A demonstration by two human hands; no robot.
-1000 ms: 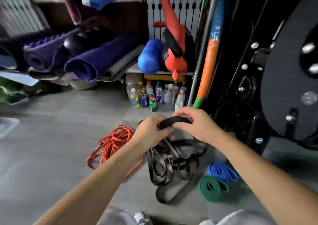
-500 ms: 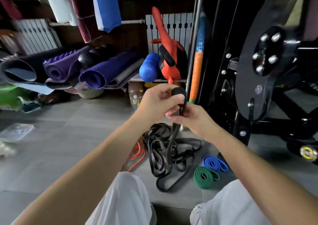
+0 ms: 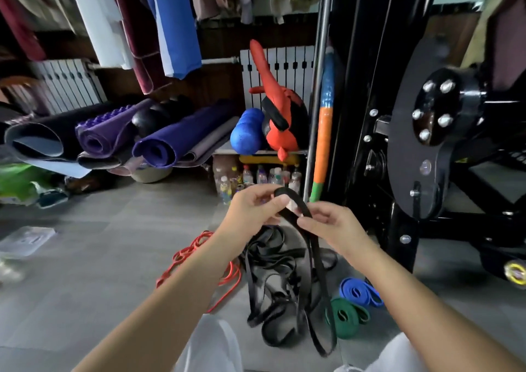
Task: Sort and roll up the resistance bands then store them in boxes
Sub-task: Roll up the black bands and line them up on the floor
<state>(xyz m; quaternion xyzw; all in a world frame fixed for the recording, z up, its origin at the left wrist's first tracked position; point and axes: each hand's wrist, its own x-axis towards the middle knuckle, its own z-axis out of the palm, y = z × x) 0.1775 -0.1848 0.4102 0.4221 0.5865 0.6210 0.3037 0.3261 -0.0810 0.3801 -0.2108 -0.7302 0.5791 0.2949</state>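
Pinched in the left grip (image 3: pixel 253 212) at its folded top: a black band (image 3: pixel 286 192). Pinched likewise just beside, in the right grip (image 3: pixel 333 225). Dangling from there to the floor (image 3: pixel 99 257). Below the grips, a heap of black bands (image 3: pixel 273 274); left of it, red bands (image 3: pixel 199 255); right of it, rolled, a blue band (image 3: pixel 360 290) and a green band (image 3: pixel 345 313).

There is one view only, from a camera on the person's head. It faces forward and down, along both forearms to the left hand (image 3: pixel 250 209) and the right hand (image 3: pixel 333 223) on the band (image 3: pixel 284 192), near the lens and close to the middle. The angle is wide. The knees (image 3: pixel 210 343) are at the bottom edge, the floor (image 3: pixel 99 257) is below, the radiator (image 3: pixel 284 67) is far ahead, and the machine (image 3: pixel 370 115) is near on the right.
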